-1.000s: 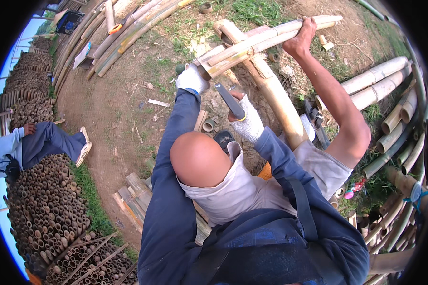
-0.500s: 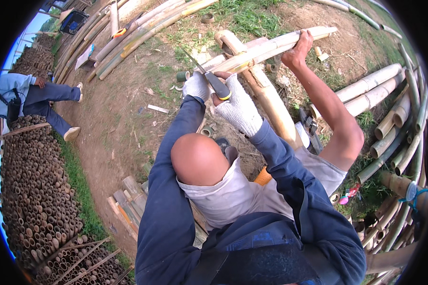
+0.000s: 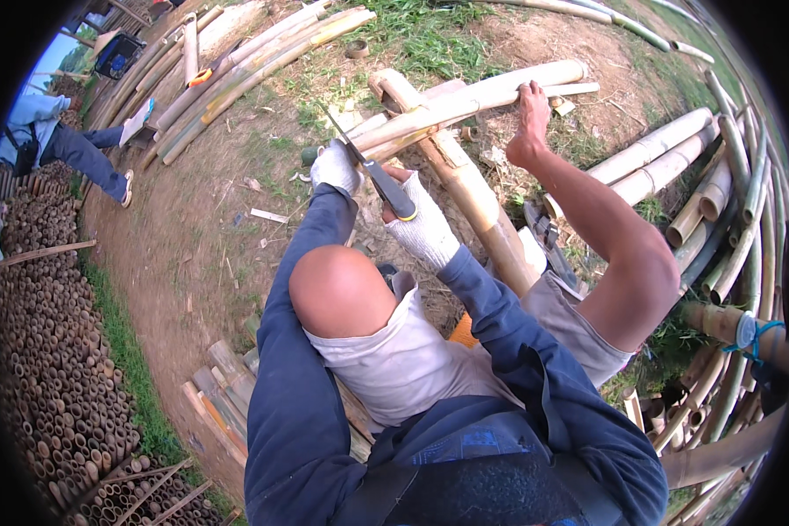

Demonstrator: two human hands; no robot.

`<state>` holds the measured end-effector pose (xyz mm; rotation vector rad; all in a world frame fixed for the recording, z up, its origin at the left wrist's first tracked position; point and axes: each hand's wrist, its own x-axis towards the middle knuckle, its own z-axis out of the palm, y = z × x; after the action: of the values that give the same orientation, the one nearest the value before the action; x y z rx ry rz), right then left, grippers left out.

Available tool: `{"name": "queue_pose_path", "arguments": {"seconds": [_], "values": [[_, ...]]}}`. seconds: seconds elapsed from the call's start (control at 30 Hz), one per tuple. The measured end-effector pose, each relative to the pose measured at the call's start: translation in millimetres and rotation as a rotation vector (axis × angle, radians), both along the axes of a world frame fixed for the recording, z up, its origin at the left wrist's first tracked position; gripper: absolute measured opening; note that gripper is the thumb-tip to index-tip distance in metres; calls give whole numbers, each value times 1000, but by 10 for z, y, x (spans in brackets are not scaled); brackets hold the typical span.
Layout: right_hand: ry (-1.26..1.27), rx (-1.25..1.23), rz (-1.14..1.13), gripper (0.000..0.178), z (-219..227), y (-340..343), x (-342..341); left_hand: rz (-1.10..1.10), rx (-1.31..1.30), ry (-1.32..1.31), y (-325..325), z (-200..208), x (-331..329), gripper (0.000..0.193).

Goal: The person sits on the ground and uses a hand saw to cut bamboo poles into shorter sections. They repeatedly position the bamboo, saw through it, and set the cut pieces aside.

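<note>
My right hand (image 3: 421,219), in a white fingerless knit glove, is closed on the dark grey handle of a hand saw (image 3: 386,186) with a yellow-edged butt. Its narrow blade slants up and left past the near end of a pale bamboo pole (image 3: 478,98). Against that near end, just left of the blade, is my gloved left hand (image 3: 336,168); its fingers are mostly hidden and seem curled around the bamboo. The pole lies across a thick bamboo log (image 3: 469,180). A thinner bamboo strip (image 3: 574,88) shows below it. My bare right foot (image 3: 528,131) presses its toes against the pole.
Long bamboo poles (image 3: 263,66) lie at the upper left, with an orange-handled tool (image 3: 201,77) on them. A person (image 3: 57,145) steps near them. Stacked bamboo tubes (image 3: 53,333) fill the left side; more poles (image 3: 662,162) lie right. Bamboo slats (image 3: 223,386) sit beside my left knee.
My right foot has shifted toward the near side of the pole, which appears turned. Both hands keep their places at its near end. The person at left has moved a leg toward the poles.
</note>
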<state>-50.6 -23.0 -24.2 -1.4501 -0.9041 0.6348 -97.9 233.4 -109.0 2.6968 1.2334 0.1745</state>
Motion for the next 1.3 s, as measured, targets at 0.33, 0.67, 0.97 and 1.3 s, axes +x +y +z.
{"name": "queue_pose_path", "arguments": {"seconds": [0.33, 0.67, 0.97, 1.3], "values": [[-7, 26, -19, 66, -94, -32, -65, 6, -139, -296, 312, -648, 118, 45], [21, -9, -68, 65, -134, -116, -174, 8, -308, -432, 354, -555, 13, 50], [-70, 64, -30, 59, 207, 175, 115, -31, -260, -474, 253, -536, -45, 40], [-109, -152, -46, 69, 261, -1962, -522, -57, -42, 80, -3, 337, 43, 74]]}}
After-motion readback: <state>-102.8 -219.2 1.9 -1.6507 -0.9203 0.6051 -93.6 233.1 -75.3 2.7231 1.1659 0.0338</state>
